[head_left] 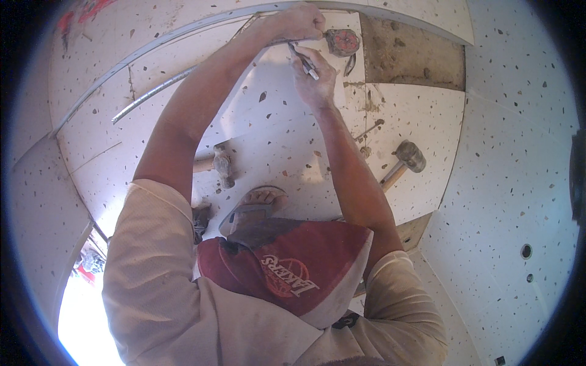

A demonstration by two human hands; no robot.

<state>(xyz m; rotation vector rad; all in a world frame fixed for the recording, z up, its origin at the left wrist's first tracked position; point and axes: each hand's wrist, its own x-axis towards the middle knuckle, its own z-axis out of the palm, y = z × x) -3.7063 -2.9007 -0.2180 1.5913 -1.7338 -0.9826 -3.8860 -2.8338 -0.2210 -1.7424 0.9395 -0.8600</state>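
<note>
While the right hand [318, 82] pinches a slim black-and-white pen [307, 66], the left hand [300, 23], curled beyond, its hold unclear, should brace steadily.

Beneath me spreads a white, speckled tile floor [274, 137], with a bare brown patch [415, 52] beyond my right hand [314, 73]. On it lie a tape measure [343, 42], a claw-less-looking hammer [222, 165], a wooden-handled mallet [410, 157] and a silvery metal strip [152, 94].

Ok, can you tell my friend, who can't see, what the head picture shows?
Someone's right hand holds a pen over speckled tiles, near the left hand. A tape measure, a hammer and a mallet lie on them.
</note>
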